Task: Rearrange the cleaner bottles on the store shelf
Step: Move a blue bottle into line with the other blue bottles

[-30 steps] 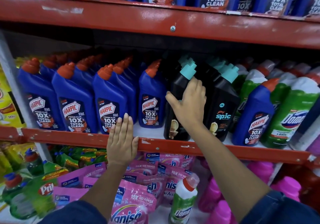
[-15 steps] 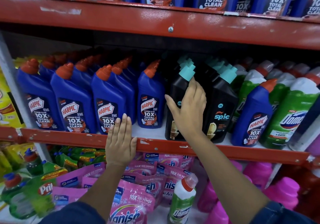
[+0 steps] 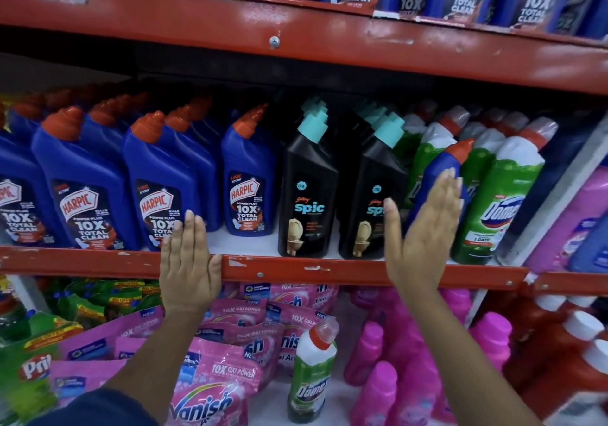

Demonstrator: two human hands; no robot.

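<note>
**Head view: flat hands at the Harpic, Spic and Domex row**

Head view shows both hands spread flat, gripping nothing. The left hand [image 3: 188, 263] lies over the red shelf edge [image 3: 296, 269]. The right hand [image 3: 424, 228] fronts a blue Harpic bottle [image 3: 441, 175] standing among green Domex bottles [image 3: 503, 202]. Two black Spic bottles [image 3: 307, 195] with teal caps stand mid-shelf, beside blue Harpic "10X Total Clean" bottles [image 3: 88, 189].

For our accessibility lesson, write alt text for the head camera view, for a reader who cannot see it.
Two open hands reach to a red store shelf of cleaner bottles: the left hand rests on the shelf edge, the right hand is raised flat before a lone blue bottle standing among green bottles. Blue bottles fill the left, two black bottles stand mid-shelf.
</note>
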